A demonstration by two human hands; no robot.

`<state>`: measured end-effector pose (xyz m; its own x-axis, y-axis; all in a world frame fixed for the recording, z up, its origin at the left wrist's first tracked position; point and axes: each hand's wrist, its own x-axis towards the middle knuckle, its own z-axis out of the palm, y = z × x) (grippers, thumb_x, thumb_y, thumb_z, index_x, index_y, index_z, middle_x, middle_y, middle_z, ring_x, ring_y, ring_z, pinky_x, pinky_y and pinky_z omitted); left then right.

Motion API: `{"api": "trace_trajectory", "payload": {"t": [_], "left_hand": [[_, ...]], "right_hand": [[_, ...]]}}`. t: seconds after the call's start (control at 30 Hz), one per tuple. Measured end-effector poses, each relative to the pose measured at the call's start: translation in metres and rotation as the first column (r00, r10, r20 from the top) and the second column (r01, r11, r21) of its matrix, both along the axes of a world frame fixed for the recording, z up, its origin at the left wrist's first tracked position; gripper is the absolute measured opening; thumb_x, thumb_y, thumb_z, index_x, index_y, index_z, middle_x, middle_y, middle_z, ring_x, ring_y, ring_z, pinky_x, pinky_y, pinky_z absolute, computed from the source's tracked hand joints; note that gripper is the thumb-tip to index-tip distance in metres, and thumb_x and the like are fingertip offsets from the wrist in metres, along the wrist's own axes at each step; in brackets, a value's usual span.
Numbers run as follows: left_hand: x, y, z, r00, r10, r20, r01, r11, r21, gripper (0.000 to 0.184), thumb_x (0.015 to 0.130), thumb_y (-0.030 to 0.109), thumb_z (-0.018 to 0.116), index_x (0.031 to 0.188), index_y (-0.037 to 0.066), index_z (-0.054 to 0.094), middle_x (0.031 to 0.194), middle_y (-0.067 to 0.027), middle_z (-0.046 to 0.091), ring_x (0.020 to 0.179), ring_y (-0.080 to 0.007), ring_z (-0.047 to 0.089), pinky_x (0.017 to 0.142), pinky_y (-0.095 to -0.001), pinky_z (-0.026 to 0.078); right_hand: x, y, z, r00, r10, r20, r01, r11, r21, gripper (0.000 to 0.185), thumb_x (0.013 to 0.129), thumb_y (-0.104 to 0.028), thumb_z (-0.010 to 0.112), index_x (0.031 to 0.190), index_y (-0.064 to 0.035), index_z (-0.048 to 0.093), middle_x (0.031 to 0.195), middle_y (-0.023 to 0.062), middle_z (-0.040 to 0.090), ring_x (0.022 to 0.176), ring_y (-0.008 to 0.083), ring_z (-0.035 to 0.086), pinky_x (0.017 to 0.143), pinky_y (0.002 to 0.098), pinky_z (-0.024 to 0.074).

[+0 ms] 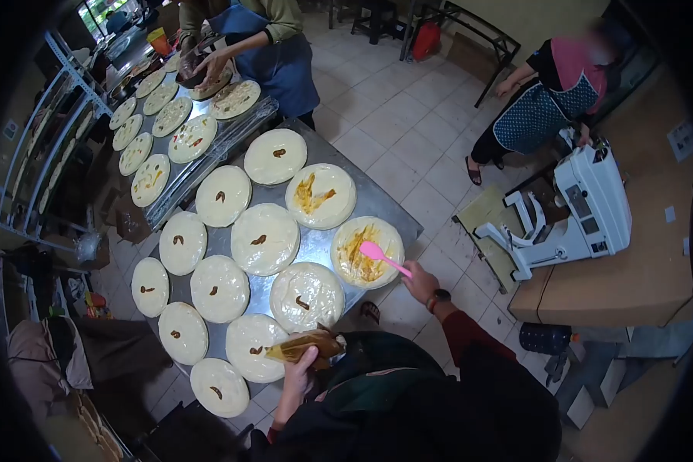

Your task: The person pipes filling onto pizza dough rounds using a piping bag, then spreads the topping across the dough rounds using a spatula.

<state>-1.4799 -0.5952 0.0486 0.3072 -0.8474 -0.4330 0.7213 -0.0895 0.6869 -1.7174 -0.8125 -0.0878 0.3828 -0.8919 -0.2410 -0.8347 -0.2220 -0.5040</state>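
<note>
My right hand [421, 282] is closed round the handle of a pink spatula [374, 251]. The spatula's blade rests on a pale dough round [351, 272] streaked with orange-brown paste. In my left hand [299, 376] is a piping bag [306, 346] of brown filling, its tip over the edge of another dough round [248, 368]. Just behind the spatula, a second round [336, 182] carries smeared paste. Several more rounds, such as this large one [264, 239], each bear a small dab of brown paste at the middle.
The rounds lie on a metal table [389, 209]. A co-worker in a blue apron [279, 68] bends over topped rounds at the far table. Another person [550, 96] stands by a white machine [585, 204] at right. A blue rack [73, 73] stands at left.
</note>
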Motion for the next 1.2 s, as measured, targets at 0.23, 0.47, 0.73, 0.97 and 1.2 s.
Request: {"api": "trace_trajectory", "payload": {"t": [0.23,0.47,0.73,0.97,1.2], "left_hand": [[-0.008,-0.015,0.0,0.996,0.042,0.082,-0.042,0.999,0.001,0.026,0.076,0.007,0.058,0.099,0.001,0.046,0.096,-0.0102,0.055,0.089,-0.0172,0.053,0.08,-0.0296,0.042],[-0.007,-0.006,-0.004,0.997,0.074,0.012,-0.074,0.996,0.053,0.03,0.076,0.007,0.057,0.103,0.0,0.045,0.097,-0.0099,0.055,0.089,-0.0178,0.053,0.08,-0.0299,0.042],[0.0,0.0,0.013,0.996,0.082,0.036,-0.085,0.994,0.068,0.03,0.076,0.007,0.057,0.103,0.0,0.045,0.098,-0.0102,0.055,0.092,-0.0184,0.053,0.082,-0.03,0.041],[0.008,0.008,0.011,0.992,0.035,0.123,-0.039,0.999,0.035,0.034,0.077,0.015,0.057,0.106,-0.001,0.048,0.101,-0.011,0.055,0.095,-0.0208,0.052,0.085,-0.0336,0.039],[0.008,0.008,0.019,1.0,0.009,0.028,-0.01,0.998,0.055,0.031,0.077,0.007,0.056,0.105,-0.002,0.046,0.101,-0.0121,0.055,0.094,-0.0206,0.053,0.084,-0.0321,0.04]], "right_hand": [[0.025,0.004,0.016,0.997,-0.048,0.067,0.044,0.997,0.057,0.018,0.084,-0.022,0.042,0.098,-0.012,0.047,0.077,0.0138,0.059,0.073,0.0332,0.057,0.062,0.0429,0.0435],[0.051,-0.015,0.009,0.998,0.0,0.063,0.004,0.998,-0.059,0.025,0.085,-0.022,0.039,0.107,-0.0132,0.047,0.081,0.014,0.059,0.075,0.0339,0.056,0.065,0.0424,0.0438],[0.068,-0.009,0.002,0.959,-0.04,0.282,0.073,0.992,-0.108,0.026,0.081,-0.011,0.038,0.103,-0.0102,0.053,0.088,0.0166,0.058,0.082,0.034,0.055,0.07,0.0433,0.0433],[0.072,0.031,0.013,0.971,0.217,0.099,-0.202,0.969,-0.141,0.033,0.075,-0.005,0.039,0.104,-0.0115,0.053,0.092,0.0138,0.058,0.081,0.0314,0.056,0.072,0.0404,0.0435],[0.043,0.036,0.021,0.975,0.22,0.014,-0.214,0.962,-0.167,0.036,0.074,-0.005,0.04,0.107,-0.015,0.051,0.098,0.0111,0.057,0.085,0.03,0.055,0.074,0.0413,0.043]]}}
